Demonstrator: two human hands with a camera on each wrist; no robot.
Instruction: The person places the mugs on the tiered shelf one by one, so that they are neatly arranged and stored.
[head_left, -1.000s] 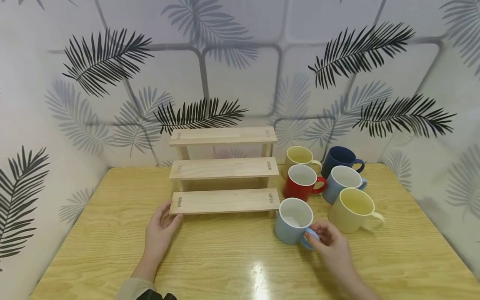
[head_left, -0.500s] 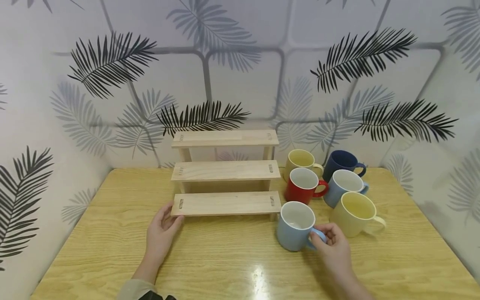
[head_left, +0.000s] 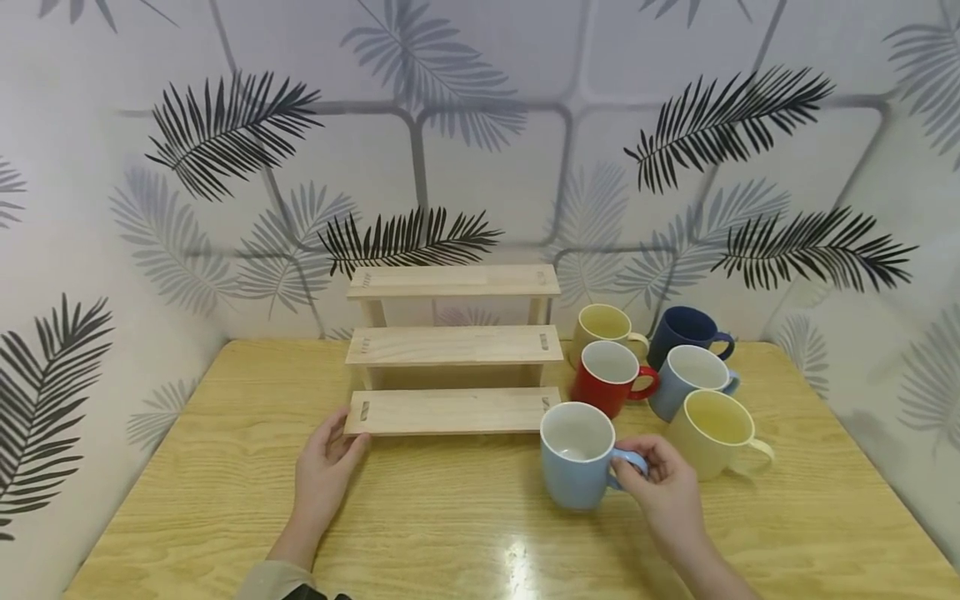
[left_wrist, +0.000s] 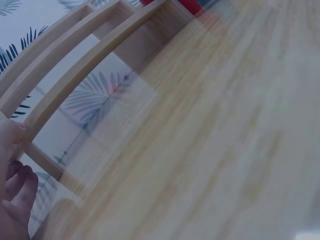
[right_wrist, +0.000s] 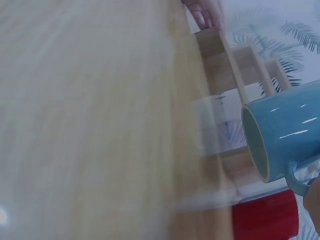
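Note:
In the head view my right hand (head_left: 663, 492) pinches the handle of a light blue mug (head_left: 576, 467) with a white inside. The mug is upright, just off the right front corner of a three-step wooden display rack (head_left: 453, 412). Its underside shows in the right wrist view, where the blue mug (right_wrist: 287, 132) is held off the table. My left hand (head_left: 322, 467) grips the left end of the rack's lowest board, thumb at the front edge. In the left wrist view that hand (left_wrist: 17, 195) has its fingers below the board.
Right of the rack stand a small yellow mug (head_left: 585, 329), a red mug (head_left: 596, 390), a navy mug (head_left: 667, 337), another light blue mug (head_left: 675, 392) and a large yellow mug (head_left: 701, 442). A leaf-patterned wall covering (head_left: 487, 192) rises behind the wooden table (head_left: 420, 525).
My right hand has raised the light blue mug from the table and shifted it slightly left, closer to the rack's front corner. The left hand keeps its hold. The head view has tilted a little.

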